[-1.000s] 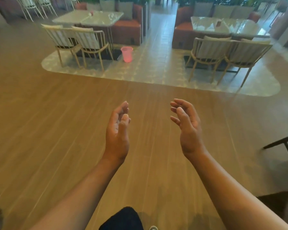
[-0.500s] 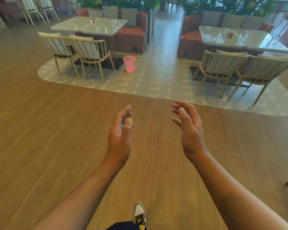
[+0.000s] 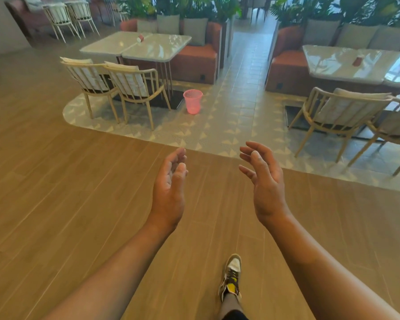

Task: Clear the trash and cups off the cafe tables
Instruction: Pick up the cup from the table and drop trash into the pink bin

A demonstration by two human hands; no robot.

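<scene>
Head view, left to right: small red item near far edge of left cafe table, two slatted chairs at its near edge. Pink mesh wastebasket on tiled floor off table's right near corner. Left hand and right hand raised over wood floor, fingers loosely spread, both empty. Red item mid right table.

Left desk carries one small red-and-white item, right desk one small red item; pink mesh bin stands on tiled floor.
</scene>
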